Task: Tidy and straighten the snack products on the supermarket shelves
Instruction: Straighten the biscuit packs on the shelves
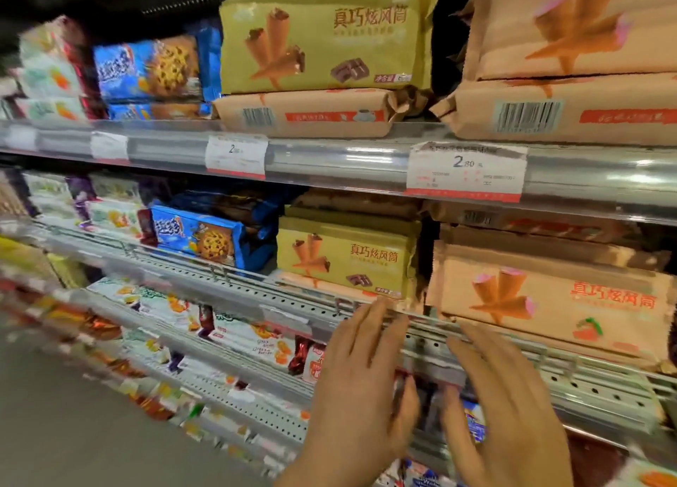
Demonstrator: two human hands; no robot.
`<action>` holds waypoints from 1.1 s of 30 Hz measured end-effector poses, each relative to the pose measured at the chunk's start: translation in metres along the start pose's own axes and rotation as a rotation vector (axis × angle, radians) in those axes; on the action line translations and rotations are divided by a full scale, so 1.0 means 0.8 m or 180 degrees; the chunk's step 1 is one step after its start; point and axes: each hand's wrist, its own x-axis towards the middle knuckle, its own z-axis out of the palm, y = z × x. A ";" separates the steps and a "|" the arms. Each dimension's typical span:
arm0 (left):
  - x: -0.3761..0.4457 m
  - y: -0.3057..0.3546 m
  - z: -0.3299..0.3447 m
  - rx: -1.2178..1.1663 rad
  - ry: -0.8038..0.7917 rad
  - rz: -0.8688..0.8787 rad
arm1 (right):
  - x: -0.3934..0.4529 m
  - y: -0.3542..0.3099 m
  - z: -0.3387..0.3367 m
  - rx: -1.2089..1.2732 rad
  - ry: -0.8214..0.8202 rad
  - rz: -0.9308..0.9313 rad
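Note:
Snack packs fill the shelves. On the middle shelf stands a yellow cone-snack pack [346, 257], with a peach cone-snack pack [549, 299] to its right and a blue cookie pack [199, 235] to its left. My left hand [361, 387] and my right hand [509, 406] are both raised in front of the middle shelf's perforated metal edge [278, 296], fingers straight and spread, holding nothing. The left fingertips reach just below the yellow pack. On the top shelf sit another yellow pack [326, 39] and peach packs [571, 28].
Price tags [467, 171] hang on the top shelf's rail [329, 160]. Lower shelves hold white and orange snack packs [252, 340] and red wrapped items. The grey aisle floor [73, 413] lies at the lower left. The image is blurred at the left.

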 end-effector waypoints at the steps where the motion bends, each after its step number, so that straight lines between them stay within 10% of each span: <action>1: -0.008 -0.014 -0.006 0.0030 0.0036 -0.0071 | 0.001 -0.007 0.014 -0.0023 -0.0131 -0.0028; 18: -0.038 -0.307 -0.103 0.0234 0.0218 -0.0824 | 0.014 -0.080 0.088 -0.1068 0.0270 0.0837; 33: -0.009 -0.418 -0.105 0.0465 -0.0115 -0.0478 | -0.005 -0.161 0.130 -0.1197 -0.0467 0.1888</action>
